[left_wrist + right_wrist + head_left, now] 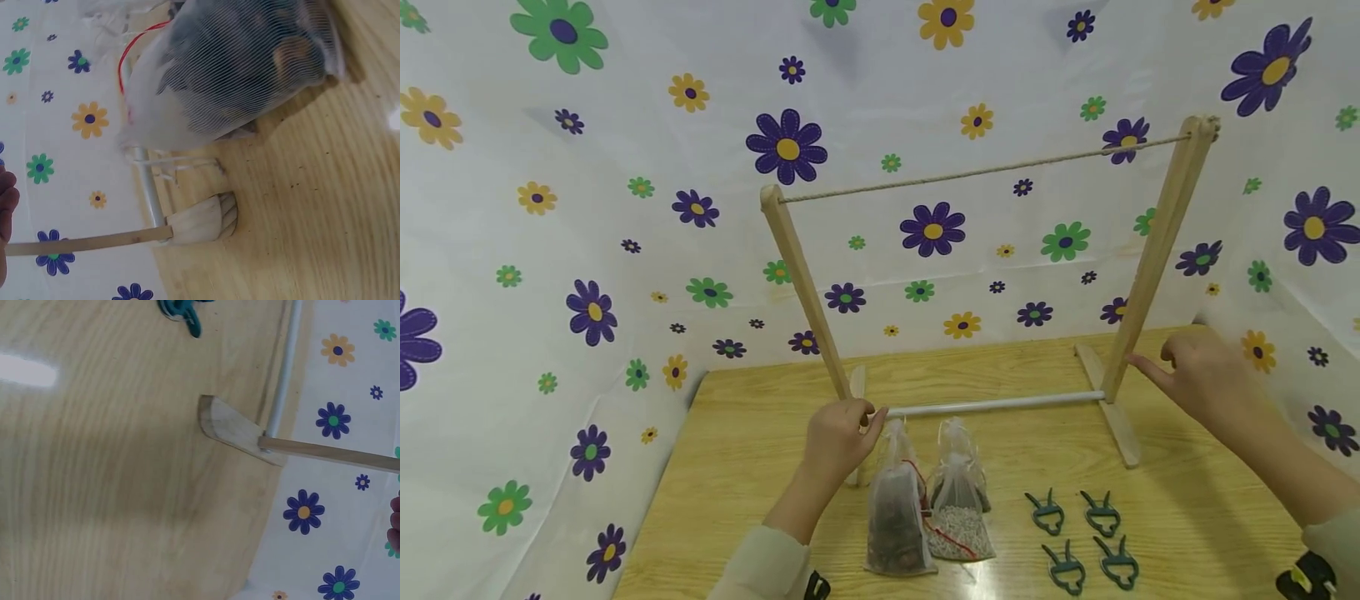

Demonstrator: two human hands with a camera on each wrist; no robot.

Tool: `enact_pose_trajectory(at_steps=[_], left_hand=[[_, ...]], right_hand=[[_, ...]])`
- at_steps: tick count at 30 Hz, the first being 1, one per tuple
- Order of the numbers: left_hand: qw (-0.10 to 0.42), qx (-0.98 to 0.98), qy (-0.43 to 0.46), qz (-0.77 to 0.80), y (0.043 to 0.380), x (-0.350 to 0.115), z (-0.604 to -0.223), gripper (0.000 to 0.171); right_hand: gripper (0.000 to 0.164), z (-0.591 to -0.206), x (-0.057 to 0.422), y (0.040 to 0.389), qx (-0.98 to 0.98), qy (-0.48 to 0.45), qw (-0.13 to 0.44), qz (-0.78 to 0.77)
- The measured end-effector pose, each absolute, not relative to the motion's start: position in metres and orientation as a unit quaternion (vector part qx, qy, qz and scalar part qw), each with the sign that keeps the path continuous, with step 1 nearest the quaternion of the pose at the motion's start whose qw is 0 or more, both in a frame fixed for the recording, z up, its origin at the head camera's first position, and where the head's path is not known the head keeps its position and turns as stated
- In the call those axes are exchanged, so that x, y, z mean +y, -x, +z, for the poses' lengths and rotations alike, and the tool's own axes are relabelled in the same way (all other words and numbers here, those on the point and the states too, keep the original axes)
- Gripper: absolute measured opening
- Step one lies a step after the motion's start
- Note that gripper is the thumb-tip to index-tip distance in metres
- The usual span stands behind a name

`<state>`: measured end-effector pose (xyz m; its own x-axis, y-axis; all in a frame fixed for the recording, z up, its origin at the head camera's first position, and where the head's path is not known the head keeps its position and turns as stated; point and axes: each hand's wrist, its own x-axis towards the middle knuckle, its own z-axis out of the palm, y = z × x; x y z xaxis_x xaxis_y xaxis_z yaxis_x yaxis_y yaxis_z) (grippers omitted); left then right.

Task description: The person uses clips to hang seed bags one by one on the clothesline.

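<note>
A wooden rack stands on the table, with a left post, a right post, a rope strung between their tops and a white rod low down. My left hand appears before the left post's lower end, fingers loosely curled, thumb out, with nothing visible in its grasp. Near the right post, my right hand is blurred, its thumb reaching toward the wood; contact cannot be told. Below my left hand are sheer drawstring bags: one with dark contents, another with pale grains, and more partly hidden behind.
Several dark green plastic clips lie on the wooden table, right of the bags. The rack's right foot points toward me. Flower-printed white cloth hangs behind and at both sides.
</note>
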<state>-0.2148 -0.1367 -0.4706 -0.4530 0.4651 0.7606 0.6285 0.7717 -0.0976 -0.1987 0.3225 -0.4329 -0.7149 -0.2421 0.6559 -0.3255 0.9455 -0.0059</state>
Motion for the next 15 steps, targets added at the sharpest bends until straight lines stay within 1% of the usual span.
enact_pose_trajectory(at_steps=[5, 9, 11, 13, 15], left_hand=[[0.401, -0.838, 0.359, -0.09, 0.21, -0.129, -0.482, 0.021], [0.394, -0.833, 0.38, -0.08, 0.205, -0.126, -0.495, 0.021], [0.387, -0.832, 0.389, -0.083, 0.202, -0.124, -0.499, 0.022], [0.371, -0.834, 0.396, -0.1, 0.2, -0.122, -0.503, 0.022], [0.352, -0.838, 0.399, -0.122, 0.197, -0.12, -0.505, 0.022]], right_hand=[[0.083, -0.449, 0.319, 0.188, -0.933, -0.152, 0.321, 0.058], [0.086, -0.465, 0.316, 0.181, -0.923, -0.181, 0.335, 0.051], [0.086, -0.471, 0.314, 0.177, -0.924, -0.183, 0.331, 0.052], [0.083, -0.476, 0.312, 0.172, -0.935, -0.171, 0.307, 0.054], [0.076, -0.479, 0.309, 0.168, -0.947, -0.158, 0.275, 0.056]])
